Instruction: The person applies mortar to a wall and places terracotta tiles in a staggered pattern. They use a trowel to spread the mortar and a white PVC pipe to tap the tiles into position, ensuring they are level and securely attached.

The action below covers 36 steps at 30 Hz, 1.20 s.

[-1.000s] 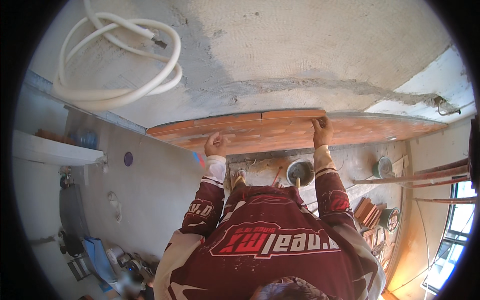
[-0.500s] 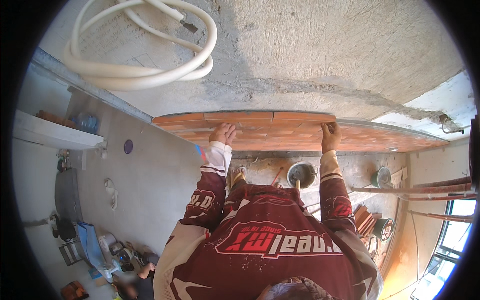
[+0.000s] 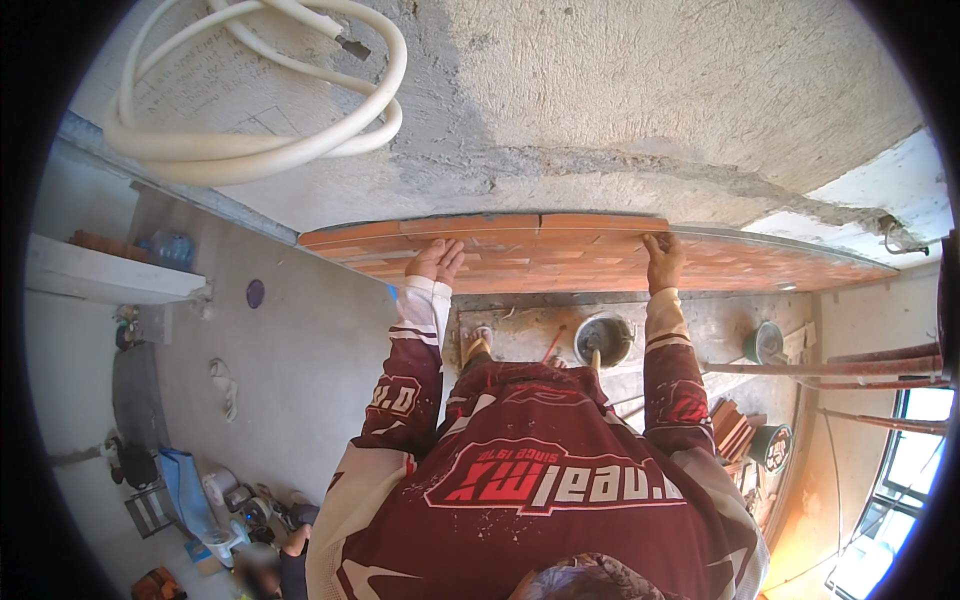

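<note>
A wall face of orange brick-like tiles [image 3: 560,265] runs across in front of me, several courses deep. Its top course ends near my right hand [image 3: 663,262]. That hand's bent fingers are drawn together at the end of the last top tile [image 3: 600,223]; whether they pinch the tile edge or the thin line there is hidden. My left hand [image 3: 436,262] lies against the tile face farther left, fingers stretched out, holding nothing. A thin pale string [image 3: 740,243] follows the top of the tiles.
A thick white hose [image 3: 250,158] lies coiled on the rough concrete [image 3: 640,100] at upper left. Below me stand a dark bucket [image 3: 604,340], a green bucket [image 3: 768,343] and stacked tiles [image 3: 732,430]. Poles [image 3: 830,370] jut in from the right. Another person [image 3: 293,560] is at lower left.
My left hand has shifted slightly left and its fingers have straightened. My right hand stays at the end of the top tile. The whole view has shifted a little.
</note>
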Each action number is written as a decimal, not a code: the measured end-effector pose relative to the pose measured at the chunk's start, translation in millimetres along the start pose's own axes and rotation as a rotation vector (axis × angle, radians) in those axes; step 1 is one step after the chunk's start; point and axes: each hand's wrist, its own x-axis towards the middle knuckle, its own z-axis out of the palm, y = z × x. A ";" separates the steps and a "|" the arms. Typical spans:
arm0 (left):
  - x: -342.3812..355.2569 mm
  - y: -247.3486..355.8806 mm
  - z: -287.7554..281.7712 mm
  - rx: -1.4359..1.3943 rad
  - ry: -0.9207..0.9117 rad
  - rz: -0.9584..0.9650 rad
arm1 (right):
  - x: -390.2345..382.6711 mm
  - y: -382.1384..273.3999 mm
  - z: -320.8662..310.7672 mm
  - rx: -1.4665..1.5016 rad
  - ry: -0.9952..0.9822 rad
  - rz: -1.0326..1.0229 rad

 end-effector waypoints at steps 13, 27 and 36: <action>-24.1 -20.6 -54.4 0.072 0.039 -0.116 | -1.7 -7.6 -13.3 0.325 -0.141 0.095; -30.3 -57.9 -74.0 0.127 0.117 -0.211 | 5.4 3.1 -17.5 0.254 -0.160 0.102; -38.0 -63.9 -89.2 0.151 0.104 -0.266 | -18.7 -13.3 -13.8 0.827 -0.230 0.174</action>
